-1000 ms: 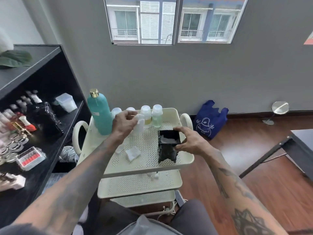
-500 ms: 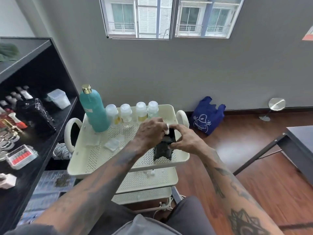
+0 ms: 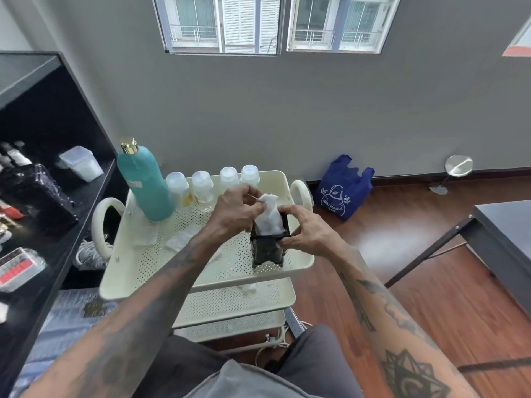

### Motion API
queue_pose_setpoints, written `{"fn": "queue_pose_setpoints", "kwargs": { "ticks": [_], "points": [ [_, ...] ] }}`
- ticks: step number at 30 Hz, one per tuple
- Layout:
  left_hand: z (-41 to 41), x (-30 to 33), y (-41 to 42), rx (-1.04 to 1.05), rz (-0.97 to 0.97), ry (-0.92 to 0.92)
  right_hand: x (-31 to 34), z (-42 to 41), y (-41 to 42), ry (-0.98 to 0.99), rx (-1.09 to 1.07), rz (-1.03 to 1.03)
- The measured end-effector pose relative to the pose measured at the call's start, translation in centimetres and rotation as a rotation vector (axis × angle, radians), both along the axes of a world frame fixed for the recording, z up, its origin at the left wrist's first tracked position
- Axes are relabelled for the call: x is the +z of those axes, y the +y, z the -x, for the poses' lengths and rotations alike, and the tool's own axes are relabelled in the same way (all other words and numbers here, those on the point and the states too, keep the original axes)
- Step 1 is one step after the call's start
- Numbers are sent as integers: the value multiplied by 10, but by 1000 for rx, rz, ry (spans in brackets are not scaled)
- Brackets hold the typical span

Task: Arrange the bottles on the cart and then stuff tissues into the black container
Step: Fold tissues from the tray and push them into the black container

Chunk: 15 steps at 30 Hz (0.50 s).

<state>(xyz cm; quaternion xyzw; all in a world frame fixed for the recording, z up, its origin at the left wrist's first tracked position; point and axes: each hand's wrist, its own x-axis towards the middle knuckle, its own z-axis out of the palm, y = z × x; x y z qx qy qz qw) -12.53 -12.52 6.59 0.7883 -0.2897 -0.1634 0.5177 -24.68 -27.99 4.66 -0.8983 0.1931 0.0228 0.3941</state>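
White tissue [image 3: 268, 216] is being pinched by the left hand [image 3: 234, 209] above the black container [image 3: 267, 249], which is being gripped by the right hand [image 3: 306, 229] near the cart's [image 3: 161, 271] front right corner.

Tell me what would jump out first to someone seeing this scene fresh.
Most likely the two hands at the near right corner of the cream cart: the left hand pinches a white tissue sticking up out of the black container, which the right hand grips. Next, the tall teal bottle with a gold cap at the cart's far left, beside a row of four small clear bottles.
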Motion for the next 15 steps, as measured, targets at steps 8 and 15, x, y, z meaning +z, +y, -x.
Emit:
{"fn": "queue_pose_setpoints", "kwargs": {
  "ticks": [8, 15],
  "points": [
    [3, 4, -1, 40, 88, -146, 1, -2, 3, 2, 8, -11],
    [3, 1, 2, -241, -253, -311, 3, 2, 1, 6, -5, -18]
  ]
}}
